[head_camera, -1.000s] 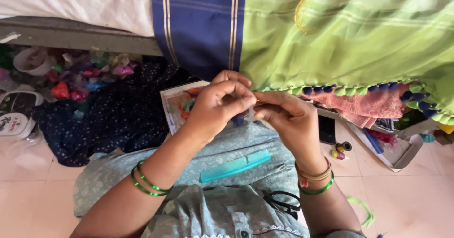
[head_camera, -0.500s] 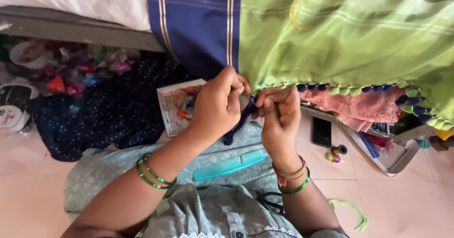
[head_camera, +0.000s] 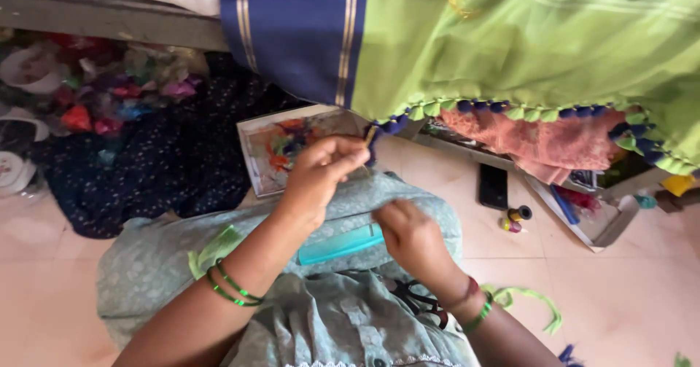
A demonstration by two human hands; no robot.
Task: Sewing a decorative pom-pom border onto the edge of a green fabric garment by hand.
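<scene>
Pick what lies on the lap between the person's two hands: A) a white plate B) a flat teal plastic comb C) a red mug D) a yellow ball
B: the flat teal plastic comb lies on the grey-green patterned cloth over the lap, between the left hand and the right hand.

One head-worn camera looks steeply down, close over the lap.

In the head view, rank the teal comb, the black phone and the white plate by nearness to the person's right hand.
From the right hand:
1. Teal comb, on the lap just beside that hand, touching or nearly so.
2. Black phone, on the floor further out on the right hand's side, near the small bottles.
3. White plate, at the far left edge.
</scene>
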